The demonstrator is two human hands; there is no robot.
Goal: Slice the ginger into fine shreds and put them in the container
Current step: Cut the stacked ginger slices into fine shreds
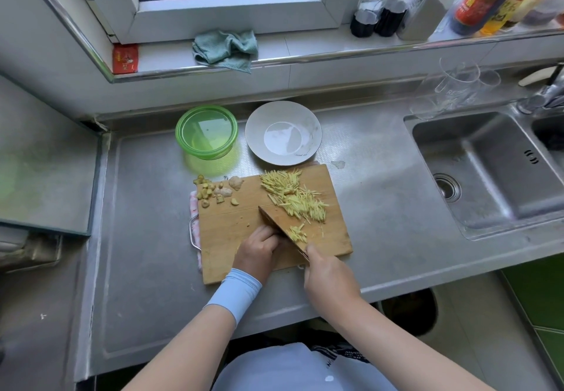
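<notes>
Forearms are reaching up from the bottom of my view toward the work; the steel surface is carrying everything, and I am seeing open room on it to the left of the board and between the board and the sink on the right. The cutting board is sitting on a patterned cloth, which I am judging is there to stop it sliding; its near edge is lying close to the front lip of the surface. The plate and the green container are standing side by side just beyond the board's far edge, near enough for a short carry; I cannot tell whether the container is wearing a lid. The ginger shreds are piling across the far right of the board, with a few fresh ones lying against the blade. The right hand is wrapping tightly round the handle of the knife, the blade running diagonally and resting on the wood. The left hand is curling its fingers into a claw against the blade's left flank, knuckles guiding it; what it is pressing down is hidden, though I am guessing uncut ginger. Trimmings are waiting at the far left corner, out of the knife's path.
</notes>
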